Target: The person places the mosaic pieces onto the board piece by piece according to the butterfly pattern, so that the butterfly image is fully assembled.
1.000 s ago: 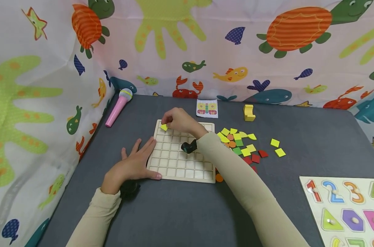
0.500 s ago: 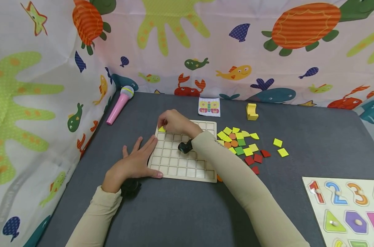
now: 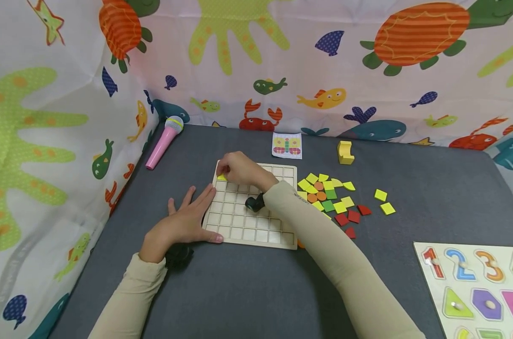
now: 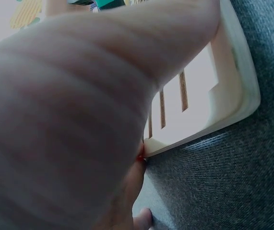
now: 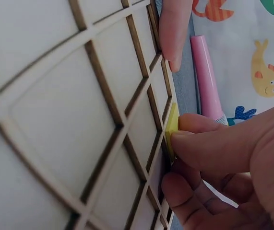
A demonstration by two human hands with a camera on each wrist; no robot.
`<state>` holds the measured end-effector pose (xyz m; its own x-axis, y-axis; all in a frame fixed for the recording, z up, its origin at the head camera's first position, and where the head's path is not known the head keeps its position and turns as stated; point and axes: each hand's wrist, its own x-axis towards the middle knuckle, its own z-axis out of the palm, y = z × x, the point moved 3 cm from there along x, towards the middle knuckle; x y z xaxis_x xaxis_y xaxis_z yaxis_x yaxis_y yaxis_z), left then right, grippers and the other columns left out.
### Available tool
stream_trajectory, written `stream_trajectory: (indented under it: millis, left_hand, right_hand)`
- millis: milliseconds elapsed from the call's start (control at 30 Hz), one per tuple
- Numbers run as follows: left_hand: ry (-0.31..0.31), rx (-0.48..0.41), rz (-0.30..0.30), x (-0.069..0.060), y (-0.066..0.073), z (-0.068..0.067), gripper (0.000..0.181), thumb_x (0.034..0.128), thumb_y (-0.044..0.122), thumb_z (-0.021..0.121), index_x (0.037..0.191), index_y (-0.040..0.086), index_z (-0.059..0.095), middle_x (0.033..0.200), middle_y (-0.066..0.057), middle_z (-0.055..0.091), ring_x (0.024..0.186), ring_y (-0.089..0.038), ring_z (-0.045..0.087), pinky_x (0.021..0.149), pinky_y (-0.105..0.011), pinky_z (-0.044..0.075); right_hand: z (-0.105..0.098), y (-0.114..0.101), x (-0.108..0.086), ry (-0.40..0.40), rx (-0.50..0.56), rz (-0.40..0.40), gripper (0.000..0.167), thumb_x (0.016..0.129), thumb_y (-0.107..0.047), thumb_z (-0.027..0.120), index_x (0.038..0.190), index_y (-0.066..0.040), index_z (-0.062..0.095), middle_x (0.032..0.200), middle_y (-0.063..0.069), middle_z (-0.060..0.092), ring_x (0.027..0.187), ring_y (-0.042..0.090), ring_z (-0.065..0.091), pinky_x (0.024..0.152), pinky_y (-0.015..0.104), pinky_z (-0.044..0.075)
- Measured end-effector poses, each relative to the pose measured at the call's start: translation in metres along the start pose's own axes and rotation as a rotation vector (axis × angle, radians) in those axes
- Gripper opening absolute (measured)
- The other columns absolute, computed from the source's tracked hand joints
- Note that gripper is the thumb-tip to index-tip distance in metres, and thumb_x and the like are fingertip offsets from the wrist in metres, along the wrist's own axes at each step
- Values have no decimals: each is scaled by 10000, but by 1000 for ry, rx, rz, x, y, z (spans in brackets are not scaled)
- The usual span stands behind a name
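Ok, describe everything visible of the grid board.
The grid board is a pale, squarish tray, apparently wood, with raised brown-sided strips framing square cells. It lies flat on the grey table. The left hand rests against its left edge, thumb on the near-left corner; the right hand pinches a yellow tile near its far-left corner, whether seated is unclear. The right arm hides part.

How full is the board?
Empty where visible, bar the yellow tile pinched by the right hand: the grid board shows bare cells. Behind that hand, cannot tell.
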<state>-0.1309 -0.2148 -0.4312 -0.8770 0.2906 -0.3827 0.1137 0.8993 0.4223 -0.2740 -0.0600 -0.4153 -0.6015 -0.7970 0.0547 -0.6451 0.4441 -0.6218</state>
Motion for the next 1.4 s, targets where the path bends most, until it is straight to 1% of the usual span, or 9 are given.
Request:
stream_trajectory:
  millis: [167,267,367,467,633,867,967,1133,1400]
  left_hand:
    - [-6,-1,1,1,-1,2,1315,811,674,857,1738,151,85,1805,-66,20,1615,-465,-76,1089,-872,-66]
    - [-7,-16,4,0,-1,4,1319,806,672,862,1738,153,87,1804,-72,17,1614,-469,-80,1086,-873,-71]
    - [3,-26,10,-1,-2,4,1319,804,664,868,1738,149,92,1803,-81,24,1612,-477,-75,1083,-875,-70]
    - [10,-27,14,-2,-3,3,1320,802,660,871,1737,143,96,1803,-87,30,1611,-484,-68,1083,-875,-64]
    - [5,-32,13,-4,-3,3,1330,798,670,869,1737,144,89,1804,-82,21,1608,-489,-77,1080,-873,-75]
    - [11,-35,13,-8,-3,-2,1326,796,662,871,1736,133,100,1802,-98,27,1602,-507,-73,1071,-878,-84]
    - [7,-34,16,-8,-3,-3,1325,798,664,868,1736,135,96,1802,-101,22,1601,-512,-73,1074,-879,-79]
    - [2,-31,20,-5,-4,-3,1331,795,666,869,1736,133,92,1802,-101,13,1599,-516,-78,1071,-879,-91]
    - [-9,-26,34,0,-1,-1,1330,800,664,867,1736,130,88,1801,-105,12,1600,-513,-76,1071,-881,-86]
  right_hand:
    - [-2,2,-7,22,21,4,176,983,64,648,1032,3,806,977,113,756,874,207,634,827,293,517]
    - [-8,4,-16,48,50,6,173,977,60,654,1049,9,803,982,121,770,875,211,665,829,308,535]
    - [-17,7,-27,76,88,36,159,988,44,665,1071,14,796,999,126,772,901,219,685,847,330,549]
    - [-28,12,-42,87,120,85,156,1012,18,672,1115,17,789,1037,133,766,936,226,689,868,355,554]
    - [-47,24,-70,110,158,165,179,1028,0,664,1167,28,773,1082,155,753,977,255,675,899,406,549]
    - [-72,47,-114,218,179,225,213,1032,-22,673,1217,36,759,1161,185,744,1032,284,685,945,458,553]
    - [-81,52,-131,248,190,259,215,1032,-19,680,1225,47,750,1176,198,737,1047,305,682,962,474,551]
    - [-89,60,-152,246,187,325,232,1030,-26,688,1246,39,741,1168,179,730,1049,315,655,971,472,545]
    - [-88,79,-182,206,176,392,272,1019,-9,691,1287,28,728,1201,190,713,1050,323,641,955,481,555]
